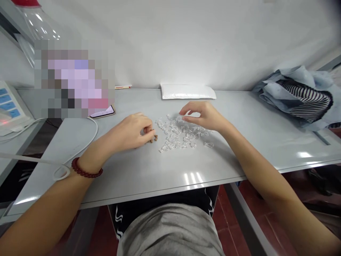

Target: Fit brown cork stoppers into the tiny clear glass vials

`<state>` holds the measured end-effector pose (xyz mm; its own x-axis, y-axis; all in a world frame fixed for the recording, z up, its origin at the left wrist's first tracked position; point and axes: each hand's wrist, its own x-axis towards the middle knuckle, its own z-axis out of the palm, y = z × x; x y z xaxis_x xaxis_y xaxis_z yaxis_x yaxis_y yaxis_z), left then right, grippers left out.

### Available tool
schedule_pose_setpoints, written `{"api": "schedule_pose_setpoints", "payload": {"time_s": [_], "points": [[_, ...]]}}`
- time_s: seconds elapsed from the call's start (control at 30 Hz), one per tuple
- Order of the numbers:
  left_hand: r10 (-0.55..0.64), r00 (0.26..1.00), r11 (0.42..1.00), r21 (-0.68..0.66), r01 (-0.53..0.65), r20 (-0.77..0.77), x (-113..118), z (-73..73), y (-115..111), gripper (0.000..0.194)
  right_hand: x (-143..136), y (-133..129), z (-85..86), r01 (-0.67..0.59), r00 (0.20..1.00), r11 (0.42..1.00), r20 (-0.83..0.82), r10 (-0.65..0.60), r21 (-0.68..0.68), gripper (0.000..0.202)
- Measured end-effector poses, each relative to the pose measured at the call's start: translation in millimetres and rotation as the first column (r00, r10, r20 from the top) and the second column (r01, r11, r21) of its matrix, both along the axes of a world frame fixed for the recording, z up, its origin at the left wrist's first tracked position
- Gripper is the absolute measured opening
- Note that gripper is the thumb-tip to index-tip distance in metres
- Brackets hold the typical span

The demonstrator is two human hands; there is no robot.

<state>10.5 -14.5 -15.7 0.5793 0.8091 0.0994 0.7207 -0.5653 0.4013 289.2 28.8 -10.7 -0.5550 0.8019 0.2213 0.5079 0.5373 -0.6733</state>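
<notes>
My left hand (pixel 134 131) is closed, thumb and fingers pinched together at the left side of a loose pile of small clear pieces. Several small brown cork-like pieces (pixel 155 138) show under and beside its fingertips; how many are inside the hand is hidden. The clear pieces (pixel 173 138) look like tiny glass or plastic bottles, scattered on the grey table (pixel 149 174). Over the far right part of the pile hovers my right hand (pixel 201 114), with its thumb and forefinger apart and nothing visible between them.
Against the wall lies a white padded packet (pixel 188 92). A phone (pixel 103 111), partly blurred out, stands at the back left, with a white cable (pixel 92 137) running near my left wrist. Crumpled cloth (pixel 301 96) sits at the right. The table's front edge is close to my body.
</notes>
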Motion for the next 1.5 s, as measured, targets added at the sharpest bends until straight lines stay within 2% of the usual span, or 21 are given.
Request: {"api": "schedule_pose_setpoints", "payload": {"time_s": [0.1, 0.2, 0.27, 0.37, 0.5, 0.6, 0.73, 0.87, 0.93, 1.03, 1.1, 1.17, 1.3, 1.37, 1.43, 1.5], "points": [[0.014, 0.998, 1.000, -0.015, -0.015, -0.067, -5, -5.1, 5, 0.026, 20, 7, 11.4, 0.066, 0.981, 0.997, 0.183, -0.071, 0.035, 0.018], [0.011, 0.995, 0.998, -0.062, -0.017, -0.098, -7, -7.4, 6, 0.028, 46, 15, 20.5, 0.192, 0.911, 0.981, 0.377, -0.169, -0.024, 0.014], [0.015, 0.994, 0.996, -0.088, -0.025, -0.112, -8, -7.8, 6, 0.028, 59, 20, 19.5, 0.243, 0.853, 0.965, 0.495, -0.165, -0.097, 0.014], [0.029, 0.992, 0.993, -0.108, -0.043, -0.126, -9, -7.0, 5, 0.030, 62, 23, 9.4, 0.254, 0.805, 0.951, 0.584, -0.106, -0.178, 0.012], [0.085, 0.989, 0.993, -0.073, -0.094, -0.117, -3, -3.3, 2, 0.034, 49, 20, -4.6, 0.290, 0.803, 0.951, 0.567, -0.181, -0.106, 0.017], [0.081, 0.994, 0.996, -0.023, -0.084, -0.078, 4, -2.2, -1, 0.036, 39, 16, -5.4, 0.342, 0.827, 0.939, 0.486, -0.283, -0.035, 0.025], [0.033, 0.998, 0.998, 0.050, -0.031, -0.048, 9, -6.1, -4, 0.036, 48, 9, 14.3, 0.361, 0.817, 0.931, 0.466, -0.340, 0.045, 0.023], [0.033, 0.999, 0.998, 0.056, -0.031, -0.039, 7, -10.2, -4, 0.037, 81, -5, 33.6, 0.379, 0.810, 0.925, 0.495, -0.315, -0.032, 0.018], [0.025, 0.999, 0.998, 0.058, -0.022, -0.043, 8, -10.6, -4, 0.037, 94, -12, 28.7, 0.356, 0.812, 0.929, 0.525, -0.254, -0.101, 0.025], [0.017, 0.998, 0.998, 0.068, -0.013, -0.065, 11, -10.5, -5, 0.034, 99, -19, 5.6, 0.275, 0.837, 0.956, 0.514, -0.185, -0.103, 0.032], [0.010, 0.998, 0.998, 0.065, -0.006, -0.067, 13, -11.1, -5, 0.033, 95, -19, -8.8, 0.233, 0.858, 0.970, 0.483, -0.173, -0.066, 0.027], [0.003, 0.999, 0.998, 0.056, 0.000, -0.052, 15, -11.7, -6, 0.034, 86, -19, -14.9, 0.222, 0.878, 0.975, 0.439, -0.190, -0.023, 0.021], [0.026, 0.996, 1.000, -0.013, -0.025, 0.091, 20, -8.7, -9, 0.032, 52, -25, -4.6, 0.156, 0.959, 0.985, 0.229, -0.169, 0.075, 0.013], [0.053, 0.979, 0.994, -0.101, -0.034, 0.198, 26, -5.6, -14, 0.032, 27, -33, 1.0, 0.031, 0.994, 0.991, 0.102, -0.045, 0.130, 0.013], [0.073, 0.959, 0.986, -0.164, -0.028, 0.274, 32, -3.5, -19, 0.034, 0, -41, 1.2, -0.121, 0.993, 0.976, 0.033, 0.117, 0.183, 0.015], [0.094, 0.944, 0.984, -0.171, -0.041, 0.316, 38, -3.4, -23, 0.037, -23, -47, -3.3, -0.188, 0.982, 0.949, 0.016, 0.190, 0.252, 0.014]]}}
